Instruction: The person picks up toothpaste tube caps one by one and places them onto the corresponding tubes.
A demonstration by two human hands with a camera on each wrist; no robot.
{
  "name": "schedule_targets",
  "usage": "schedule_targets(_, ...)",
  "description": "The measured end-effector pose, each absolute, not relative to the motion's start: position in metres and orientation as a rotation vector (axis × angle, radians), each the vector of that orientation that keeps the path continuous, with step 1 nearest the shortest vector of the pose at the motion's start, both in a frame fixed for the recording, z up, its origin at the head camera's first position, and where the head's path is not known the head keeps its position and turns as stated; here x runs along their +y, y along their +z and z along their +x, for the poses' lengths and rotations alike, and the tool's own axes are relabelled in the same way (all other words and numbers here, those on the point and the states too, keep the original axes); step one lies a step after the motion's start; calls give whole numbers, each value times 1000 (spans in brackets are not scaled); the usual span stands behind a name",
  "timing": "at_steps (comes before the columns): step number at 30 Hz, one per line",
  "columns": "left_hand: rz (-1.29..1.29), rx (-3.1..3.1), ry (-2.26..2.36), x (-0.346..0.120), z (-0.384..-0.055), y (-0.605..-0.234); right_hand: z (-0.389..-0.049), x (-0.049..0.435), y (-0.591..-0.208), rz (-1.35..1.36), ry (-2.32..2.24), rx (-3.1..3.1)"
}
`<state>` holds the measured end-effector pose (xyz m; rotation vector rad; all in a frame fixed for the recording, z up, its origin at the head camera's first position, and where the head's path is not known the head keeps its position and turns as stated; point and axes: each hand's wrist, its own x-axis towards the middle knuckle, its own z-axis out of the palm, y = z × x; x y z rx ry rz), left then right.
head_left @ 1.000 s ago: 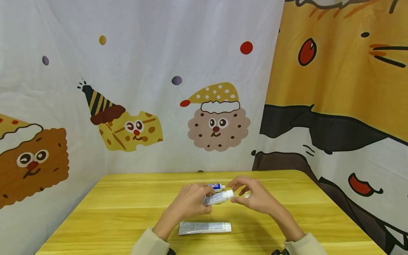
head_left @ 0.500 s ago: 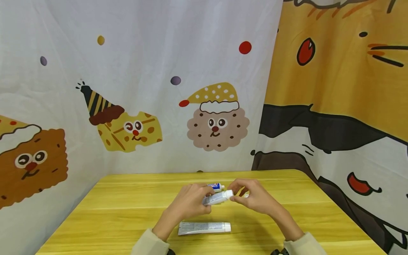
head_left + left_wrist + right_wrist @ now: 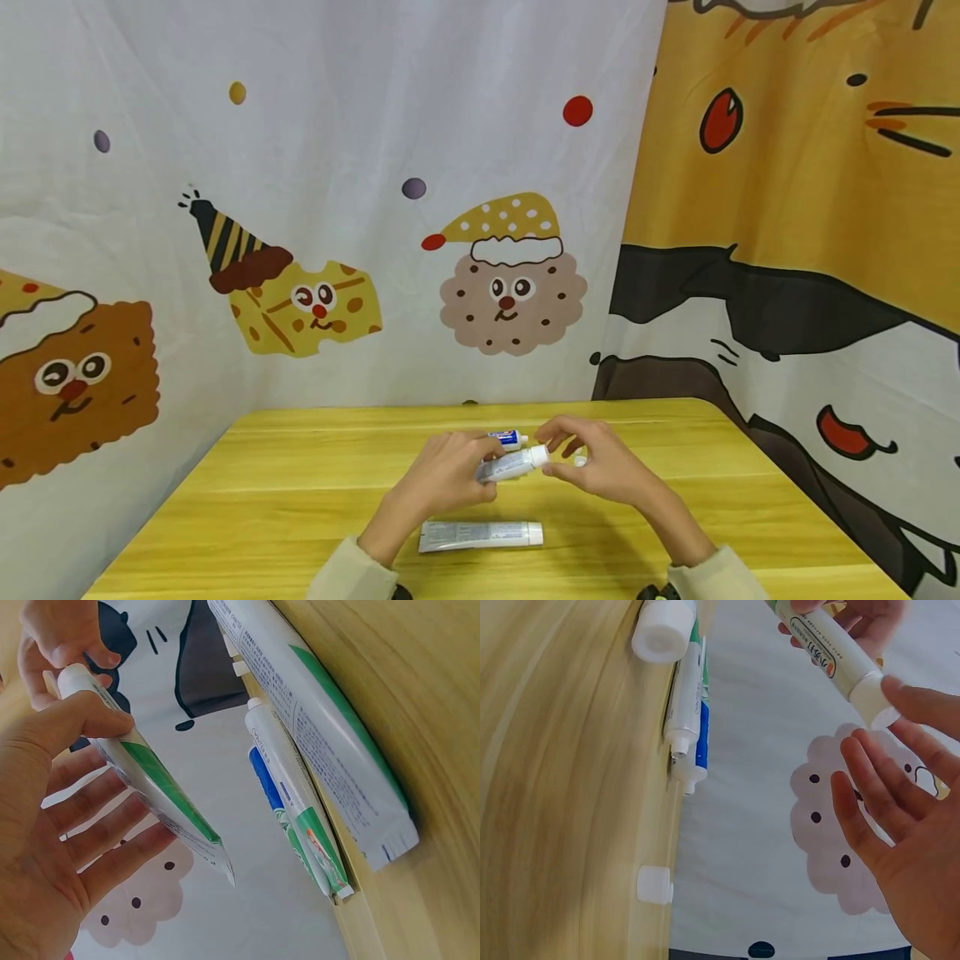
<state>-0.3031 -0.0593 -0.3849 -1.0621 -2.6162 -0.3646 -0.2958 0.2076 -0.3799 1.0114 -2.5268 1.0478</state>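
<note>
My left hand (image 3: 453,471) grips a white and green toothpaste tube (image 3: 161,776) between thumb and fingers. The tube is held above the table, tilted, its white cap (image 3: 874,701) towards my right hand (image 3: 596,462). That hand's thumb and fingers are spread around the capped end, with the thumb right at the cap's edge in the right wrist view. A second capped toothpaste tube (image 3: 480,536) lies nearer the person. Farther back are a blue-ended tube (image 3: 510,439) and a white and green tube (image 3: 684,705), both with bare nozzles.
A loose white cap (image 3: 654,885) sits on the wooden table (image 3: 300,500), partly behind the right hand in the head view. A cartoon-printed curtain (image 3: 337,125) hangs behind the table and along its sides.
The right hand's fingers closed on the held tube's cap about half a second ago and have since spread apart a little. The left hand and the lying tubes stay in place.
</note>
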Motion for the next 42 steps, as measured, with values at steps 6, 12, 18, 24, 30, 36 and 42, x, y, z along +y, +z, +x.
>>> schedule_targets(6,-1065,-2619,-377,-60,-303,-384,-295,206,-378,1085,1051,-2484)
schedule_targets(12,-1073,-2611,-393,-60,-302,-384,-295,207,-379,1035,1037,-2517)
schedule_targets(18,-1077,-2607,-381,-60,-303,-384,-295,206,-378,984,1017,-2571)
schedule_targets(24,-1075,-2611,-366,-60,-303,-384,-297,207,-378,954,1018,-2571)
schedule_targets(30,-1068,-2604,-380,-61,-304,-384,-296,207,-377,1036,1011,-2510)
schedule_targets(36,-1070,-2611,-371,-60,-303,-383,-296,206,-378,1087,1004,-2482)
schedule_targets(42,-1067,-2610,-363,-60,-303,-383,-295,205,-378,1079,997,-2485)
